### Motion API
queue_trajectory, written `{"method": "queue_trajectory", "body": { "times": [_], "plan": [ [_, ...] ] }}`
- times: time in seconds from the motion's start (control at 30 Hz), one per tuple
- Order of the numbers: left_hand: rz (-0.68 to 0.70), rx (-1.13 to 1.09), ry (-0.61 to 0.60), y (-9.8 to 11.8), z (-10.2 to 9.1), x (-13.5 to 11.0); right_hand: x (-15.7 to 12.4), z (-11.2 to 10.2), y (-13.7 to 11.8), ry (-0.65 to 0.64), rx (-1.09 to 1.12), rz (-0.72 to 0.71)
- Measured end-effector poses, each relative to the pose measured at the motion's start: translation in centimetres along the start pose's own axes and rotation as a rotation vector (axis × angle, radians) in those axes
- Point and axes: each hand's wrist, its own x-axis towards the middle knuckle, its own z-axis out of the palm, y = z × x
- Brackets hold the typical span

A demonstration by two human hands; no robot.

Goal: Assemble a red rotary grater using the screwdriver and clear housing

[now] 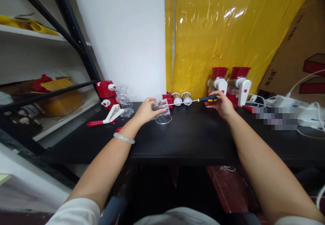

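My left hand (pixel 147 111) is closed around a clear plastic part (pixel 164 107) with a round ring-shaped end, at the middle of the black table. In my right hand (pixel 222 103) is a screwdriver (pixel 208 99) with a black and yellow handle. Its thin metal shaft lies nearly level and points left, with the tip at the clear part; whether it touches a screw is too small to tell. Just behind are a red plastic piece (pixel 167 99) and two metal grater drums (pixel 187 98) with white ends.
Two red-and-white rotary graters (pixel 240 86) stand at the back right, near white cables and adapters (pixel 284 101). At the left are red bases (pixel 106 94), stacked clear parts (pixel 124 99) and a white crank with a red handle (pixel 104 120). A black-framed shelf (pixel 81 45) borders the table (pixel 193 140).
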Motion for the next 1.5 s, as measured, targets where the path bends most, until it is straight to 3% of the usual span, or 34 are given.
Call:
{"method": "queue_trajectory", "body": {
  "times": [0.4,0.83,1.03,1.1,1.27,1.5],
  "plan": [
    [0.002,-0.013,0.005,-0.3,0.1,0.0,-0.1,0.2,-0.1,-0.051,-0.057,0.047],
    [-0.001,-0.015,-0.002,0.1,-0.1,0.1,-0.1,0.4,0.2,-0.055,-0.117,-0.008],
    [0.035,-0.017,0.011,0.0,0.0,0.1,-0.4,0.5,0.1,0.031,-0.281,-0.153],
    [0.028,-0.013,0.008,0.1,0.0,0.0,-0.2,0.4,0.4,0.062,-0.3,-0.137],
    [0.009,-0.009,-0.006,0.2,-0.1,0.0,1.0,-0.2,1.3,0.125,-0.159,-0.05],
    [0.019,-0.016,0.011,-0.1,0.1,0.1,0.3,-0.1,0.4,0.022,-0.079,-0.092]
  ]
}}
